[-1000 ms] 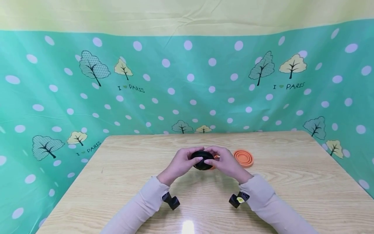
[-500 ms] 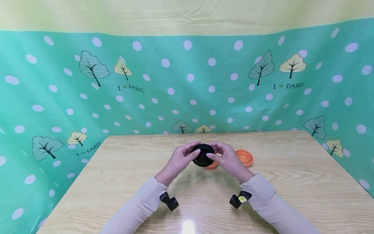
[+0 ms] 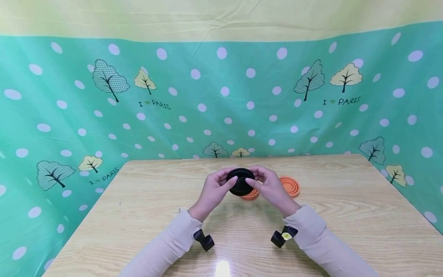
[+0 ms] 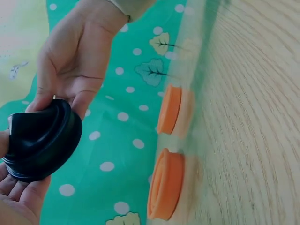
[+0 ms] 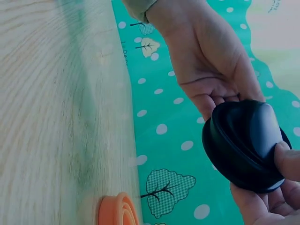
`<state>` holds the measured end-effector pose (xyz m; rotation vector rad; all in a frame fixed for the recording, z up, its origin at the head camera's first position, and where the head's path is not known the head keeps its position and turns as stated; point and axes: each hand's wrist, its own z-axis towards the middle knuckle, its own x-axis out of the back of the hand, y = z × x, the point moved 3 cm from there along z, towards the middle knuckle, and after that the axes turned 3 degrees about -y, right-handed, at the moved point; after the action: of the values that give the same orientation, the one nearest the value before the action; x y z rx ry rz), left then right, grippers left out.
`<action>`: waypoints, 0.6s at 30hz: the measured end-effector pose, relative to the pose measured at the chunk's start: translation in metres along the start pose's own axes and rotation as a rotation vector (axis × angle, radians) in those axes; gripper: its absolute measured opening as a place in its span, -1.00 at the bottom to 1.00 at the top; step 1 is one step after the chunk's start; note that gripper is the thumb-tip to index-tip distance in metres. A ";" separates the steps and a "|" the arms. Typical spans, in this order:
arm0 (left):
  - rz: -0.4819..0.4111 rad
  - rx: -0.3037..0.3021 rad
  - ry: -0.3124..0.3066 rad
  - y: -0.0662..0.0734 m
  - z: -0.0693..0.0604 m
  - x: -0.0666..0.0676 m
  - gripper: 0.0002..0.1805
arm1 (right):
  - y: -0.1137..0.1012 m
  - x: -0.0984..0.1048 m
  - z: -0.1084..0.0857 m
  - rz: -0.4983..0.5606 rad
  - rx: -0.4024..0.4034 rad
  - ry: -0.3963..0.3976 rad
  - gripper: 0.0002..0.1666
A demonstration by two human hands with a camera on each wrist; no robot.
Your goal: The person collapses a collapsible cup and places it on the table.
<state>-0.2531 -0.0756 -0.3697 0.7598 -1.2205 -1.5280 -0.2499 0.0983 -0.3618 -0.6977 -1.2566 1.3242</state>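
Note:
A round black lid with a raised hump (image 3: pixel 241 188) is held up off the table in front of me, tilted. My left hand (image 3: pixel 212 192) grips its left edge, thumb on the near face and fingers behind. On the opposite edge my right hand (image 3: pixel 271 191) pinches it in the same manner. Both wrist views show the lid's ridged rim and hump (image 4: pixel 47 140), with fingers curled around two sides. Just beyond the lid lies a ringed orange collapsible cup, folded flat (image 3: pixel 250 195), partly covered by lid and hand. A second orange collapsible cup (image 3: pixel 290 186) lies flat to its right.
The wooden table (image 3: pixel 138 215) runs to its back edge, against a green dotted curtain (image 3: pixel 225 92). Black wrist cameras (image 3: pixel 205 241) hang from both sleeves, low over the table. The two orange cups lie close beyond my hands.
Both hands have lifted the black lid slightly and tilted it so its face shows more. The near orange cup is more visible beneath it. The far orange cup has stayed put.

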 end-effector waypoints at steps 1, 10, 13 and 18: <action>0.000 0.001 0.000 0.003 -0.001 0.000 -0.66 | 0.000 0.000 0.000 0.001 -0.001 -0.010 -0.69; 0.103 0.005 -0.083 0.000 0.003 0.005 -0.66 | 0.000 0.001 0.001 -0.010 -0.006 -0.131 -0.61; 0.148 -0.008 -0.129 0.001 0.002 0.006 -0.67 | 0.000 -0.001 0.002 -0.033 0.019 -0.184 -0.61; 0.223 -0.018 -0.199 0.004 -0.002 0.005 -0.65 | 0.001 -0.005 0.000 -0.106 0.039 -0.228 -0.60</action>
<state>-0.2520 -0.0809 -0.3663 0.4504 -1.3864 -1.4522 -0.2491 0.0939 -0.3637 -0.4554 -1.4252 1.3642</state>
